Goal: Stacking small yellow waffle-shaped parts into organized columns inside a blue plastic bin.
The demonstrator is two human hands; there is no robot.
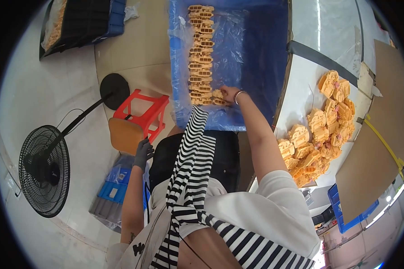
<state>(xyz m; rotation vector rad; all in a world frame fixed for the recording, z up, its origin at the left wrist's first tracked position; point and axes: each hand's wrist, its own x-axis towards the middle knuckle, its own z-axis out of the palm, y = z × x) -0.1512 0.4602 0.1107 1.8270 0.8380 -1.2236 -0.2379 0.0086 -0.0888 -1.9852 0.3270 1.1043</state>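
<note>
Right hand (229,94) on orange parts (201,54) — blue bin (256,54).

The right arm is reaching far out in front, almost straight, with the bare forearm showing and a thin band sitting on the wrist. The right hand (229,94) is curling its fingers down, palm facing away — whether they are gripping anything is too small to tell. The left arm is hanging down on the left side, bent a little. The left hand (143,154) is wearing a dark glove — its fingers are loosely curled, holding nothing.
</note>
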